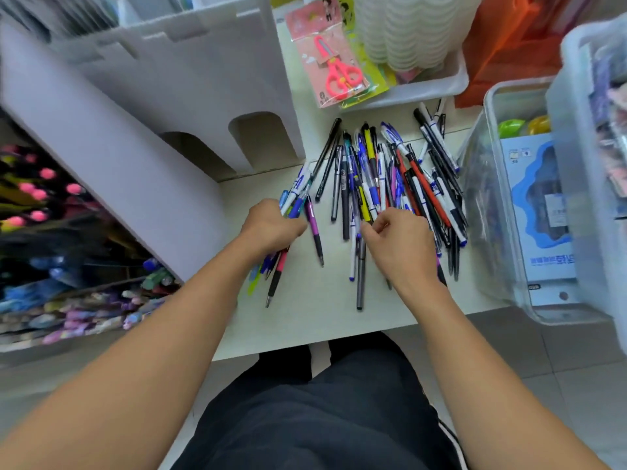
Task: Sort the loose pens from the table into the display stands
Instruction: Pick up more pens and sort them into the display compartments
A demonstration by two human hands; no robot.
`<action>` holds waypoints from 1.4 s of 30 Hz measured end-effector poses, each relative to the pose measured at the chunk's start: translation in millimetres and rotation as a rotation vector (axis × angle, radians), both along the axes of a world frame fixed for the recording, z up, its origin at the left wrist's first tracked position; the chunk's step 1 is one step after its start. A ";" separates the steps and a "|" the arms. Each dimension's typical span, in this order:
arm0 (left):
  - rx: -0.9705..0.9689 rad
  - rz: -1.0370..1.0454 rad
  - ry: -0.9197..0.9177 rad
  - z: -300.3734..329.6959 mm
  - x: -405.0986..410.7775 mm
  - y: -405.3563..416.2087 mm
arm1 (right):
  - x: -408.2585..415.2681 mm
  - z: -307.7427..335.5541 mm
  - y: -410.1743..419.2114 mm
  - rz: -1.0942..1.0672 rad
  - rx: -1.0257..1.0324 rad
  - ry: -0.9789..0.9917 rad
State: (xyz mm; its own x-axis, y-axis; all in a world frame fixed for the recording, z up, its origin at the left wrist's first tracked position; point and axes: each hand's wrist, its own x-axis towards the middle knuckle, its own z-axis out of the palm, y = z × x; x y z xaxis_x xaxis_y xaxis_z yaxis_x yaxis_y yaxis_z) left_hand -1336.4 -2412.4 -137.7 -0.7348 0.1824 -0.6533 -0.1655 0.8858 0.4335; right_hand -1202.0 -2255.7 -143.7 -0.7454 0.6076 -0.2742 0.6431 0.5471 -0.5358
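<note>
The white table (305,320) is lying hemmed in on three sides: a slanted white board display stand (142,130) is crowding its left edge, a clear plastic bin (509,232) is pressing along its right, and a white tray (437,86) with packaged pink scissors (336,69) is closing off the far end. Only the near edge, by the person's dark lap, is staying open, with a bare strip of smooth tabletop between the two forearms. The loose pens (400,174) are fanning out across the middle, slim plastic barrels in blue, black, red and yellow, overlapping one another. The left hand (271,227) is curling round a bundle of pens (295,201) at the stand's foot. The right hand (397,239) is pinching narrowly at a pen in the pile's near end.
</note>
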 end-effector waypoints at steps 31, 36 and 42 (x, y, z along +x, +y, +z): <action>1.363 0.992 0.425 195.0 55.1 -221.2 | -36.4 195.4 -263.8 0.392 -0.965 0.253; 1.324 1.084 0.420 173.8 65.9 -262.3 | -59.0 202.4 -271.6 0.736 -0.803 0.285; 1.295 1.120 0.466 168.6 62.4 -265.6 | -83.3 195.6 -292.7 0.846 -0.703 0.201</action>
